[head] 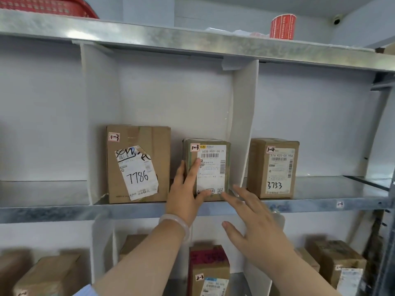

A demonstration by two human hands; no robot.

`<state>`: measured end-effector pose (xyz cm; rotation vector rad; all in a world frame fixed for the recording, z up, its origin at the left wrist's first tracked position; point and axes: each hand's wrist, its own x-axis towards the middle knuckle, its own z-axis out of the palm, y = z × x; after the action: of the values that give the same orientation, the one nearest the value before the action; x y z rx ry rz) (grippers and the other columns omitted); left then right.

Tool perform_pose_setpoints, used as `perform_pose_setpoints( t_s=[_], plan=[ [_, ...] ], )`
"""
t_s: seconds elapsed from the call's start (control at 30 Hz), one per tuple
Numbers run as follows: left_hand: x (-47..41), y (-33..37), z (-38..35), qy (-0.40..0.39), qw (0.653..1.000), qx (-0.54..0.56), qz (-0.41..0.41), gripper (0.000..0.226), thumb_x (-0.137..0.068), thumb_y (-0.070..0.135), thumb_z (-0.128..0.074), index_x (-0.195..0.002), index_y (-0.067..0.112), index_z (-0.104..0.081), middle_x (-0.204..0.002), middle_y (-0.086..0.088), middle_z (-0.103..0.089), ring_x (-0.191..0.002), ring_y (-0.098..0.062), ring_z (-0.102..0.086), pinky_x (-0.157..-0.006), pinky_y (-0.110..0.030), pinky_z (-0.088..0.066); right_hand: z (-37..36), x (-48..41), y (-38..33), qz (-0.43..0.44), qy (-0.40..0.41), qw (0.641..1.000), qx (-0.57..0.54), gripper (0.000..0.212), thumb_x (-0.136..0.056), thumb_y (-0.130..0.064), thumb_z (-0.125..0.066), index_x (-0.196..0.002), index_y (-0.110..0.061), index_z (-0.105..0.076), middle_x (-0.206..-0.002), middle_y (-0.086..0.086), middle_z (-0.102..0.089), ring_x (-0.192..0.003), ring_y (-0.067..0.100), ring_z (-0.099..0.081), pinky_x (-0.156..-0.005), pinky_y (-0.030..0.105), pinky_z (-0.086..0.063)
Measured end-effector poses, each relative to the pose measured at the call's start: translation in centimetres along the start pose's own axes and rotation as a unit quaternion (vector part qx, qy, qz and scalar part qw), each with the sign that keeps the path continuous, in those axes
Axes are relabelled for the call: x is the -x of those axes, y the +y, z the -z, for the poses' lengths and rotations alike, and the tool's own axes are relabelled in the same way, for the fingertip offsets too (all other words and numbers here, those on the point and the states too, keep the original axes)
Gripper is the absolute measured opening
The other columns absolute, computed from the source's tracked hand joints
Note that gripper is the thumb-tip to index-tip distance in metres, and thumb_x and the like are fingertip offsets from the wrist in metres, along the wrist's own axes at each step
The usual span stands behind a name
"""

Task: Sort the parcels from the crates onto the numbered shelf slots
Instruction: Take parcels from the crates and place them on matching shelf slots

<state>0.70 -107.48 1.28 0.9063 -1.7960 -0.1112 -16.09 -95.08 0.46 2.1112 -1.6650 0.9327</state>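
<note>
Fingers (195, 167), left hand (183, 195): straight, laid flat on the front left edge of the small parcel (213, 167) tagged 1-3, thumb along its bottom edge. They press it and are not wrapped round it.

Right hand (256, 227): spread wide, blurred, holding nothing, just off that parcel's lower right corner. Whether it touches cannot be told.

Lower tier, partly seen: a parcel tagged 2-3 (209, 272) among other cartons.

Middle tier, shelf (64, 212):
- Centre compartment: the small parcel stands upright near the white divider (243, 124). A larger carton marked 7786 (139, 165), also tagged 1-3, stands to its left with a gap between.
- Compartment to the right, edge label 1-4: one carton marked 3753 (272, 167), tagged 1-4.

Top: red basket (49, 6), red roll (282, 26).

Status, judged: the small parcel sits in its matching slot and wants only release. The crates are out of view, so what is left to sort is unknown.
</note>
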Motion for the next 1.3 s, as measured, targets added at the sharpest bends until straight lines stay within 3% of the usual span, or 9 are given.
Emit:
perform_pose_setpoints(
  t_s=[0.17, 0.37, 0.5, 0.77, 0.87, 0.97, 1.1, 1.2, 1.3],
  plan=[
    [-0.5, -0.6, -0.6, -0.016, 0.999, -0.042, -0.002, 0.101, -0.088, 0.032, -0.071, -0.138, 0.069, 0.008, -0.165, -0.004, -0.007, -0.145, -0.027, -0.028, -0.110, -0.041, -0.036, -0.7, -0.4, 1.1, 0.003, -0.006, 0.999, -0.031, 0.060, -0.089, -0.054, -0.048, -0.144, -0.054, -0.023, -0.154, -0.026, -0.014, -0.143, 0.001, -0.010, -0.112, 0.022, -0.014],
    [-1.0, -1.3, -1.0, -0.021, 0.998, -0.067, -0.009, 0.102, -0.089, 0.034, -0.070, -0.138, 0.068, 0.013, -0.165, -0.003, -0.007, -0.145, -0.025, -0.028, -0.106, -0.039, -0.039, -1.5, -0.7, 1.5, 0.016, -0.013, 0.999, -0.041, 0.061, -0.090, -0.054, -0.047, -0.144, -0.055, -0.018, -0.149, -0.034, -0.006, -0.133, -0.015, 0.004, -0.108, 0.015, -0.005],
    [-0.9, -1.2, -1.1, -0.019, 0.997, -0.070, -0.005, 0.100, -0.088, 0.036, -0.070, -0.142, 0.063, 0.009, -0.165, -0.007, -0.005, -0.146, -0.028, -0.026, -0.109, -0.039, -0.036, -1.6, -0.8, 1.7, 0.025, -0.007, 0.998, -0.052, 0.060, -0.090, -0.054, -0.047, -0.142, -0.058, -0.017, -0.148, -0.035, -0.005, -0.131, -0.016, 0.004, -0.109, 0.019, -0.010],
    [1.9, 0.1, 0.8, 0.028, 0.998, -0.045, -0.043, 0.087, -0.088, 0.038, -0.070, -0.153, 0.039, -0.012, -0.164, -0.008, -0.012, -0.149, -0.025, -0.018, -0.119, -0.040, -0.022, -2.0, -0.3, 1.1, 0.055, 0.052, 0.993, -0.095, 0.060, -0.088, -0.045, -0.056, -0.144, -0.041, -0.036, -0.151, -0.015, -0.034, -0.137, 0.010, -0.033, -0.106, 0.032, -0.036],
    [4.5, -0.2, 3.0, 0.043, 0.991, -0.098, -0.080, 0.076, -0.091, 0.049, -0.059, -0.154, 0.041, -0.016, -0.164, 0.003, -0.016, -0.148, -0.009, -0.015, -0.117, -0.021, -0.013, -2.9, -0.4, -0.6, 0.083, 0.066, 0.987, -0.119, 0.057, -0.087, -0.047, -0.050, -0.142, -0.036, -0.042, -0.147, -0.014, -0.040, -0.135, 0.008, -0.036, -0.107, 0.029, -0.033],
    [7.8, -1.6, 6.7, 0.059, 0.980, -0.176, -0.077, 0.069, -0.092, 0.050, -0.054, -0.153, 0.035, -0.025, -0.159, 0.007, -0.027, -0.144, -0.006, -0.023, -0.116, -0.016, -0.015, -4.8, -0.7, -3.6, 0.118, 0.036, 0.984, -0.132, 0.057, -0.086, -0.051, -0.048, -0.142, -0.037, -0.040, -0.148, -0.013, -0.040, -0.136, 0.008, -0.035, -0.108, 0.027, -0.028],
    [13.0, -3.6, 13.3, 0.056, 0.950, -0.306, 0.018, 0.067, -0.091, 0.054, -0.052, -0.150, 0.031, -0.031, -0.155, -0.002, -0.037, -0.137, -0.024, -0.042, -0.109, -0.040, -0.036, -8.5, -1.4, -8.8, 0.174, -0.057, 0.970, -0.158, 0.065, -0.087, -0.060, -0.045, -0.146, -0.048, -0.021, -0.156, -0.018, -0.023, -0.141, 0.006, -0.018, -0.112, 0.024, -0.015],
    [17.3, -4.1, 19.0, 0.068, 0.919, -0.377, 0.093, 0.066, -0.083, 0.043, -0.073, -0.142, 0.025, -0.048, -0.151, -0.007, -0.044, -0.131, -0.030, -0.049, -0.108, -0.046, -0.039, -11.0, -1.4, -14.4, 0.219, -0.111, 0.951, -0.189, 0.071, -0.086, -0.064, -0.047, -0.142, -0.056, -0.005, -0.157, -0.023, -0.008, -0.144, 0.004, -0.009, -0.117, 0.032, -0.016],
    [22.0, -3.7, 25.1, 0.091, 0.890, -0.427, 0.133, 0.066, -0.074, 0.030, -0.083, -0.134, 0.018, -0.058, -0.144, -0.012, -0.051, -0.126, -0.032, -0.053, -0.102, -0.052, -0.048, -12.8, 0.1, -21.1, 0.267, -0.152, 0.926, -0.219, 0.076, -0.086, -0.067, -0.047, -0.141, -0.057, 0.004, -0.157, -0.025, 0.000, -0.145, 0.006, -0.001, -0.112, 0.030, -0.002]
  ],
)
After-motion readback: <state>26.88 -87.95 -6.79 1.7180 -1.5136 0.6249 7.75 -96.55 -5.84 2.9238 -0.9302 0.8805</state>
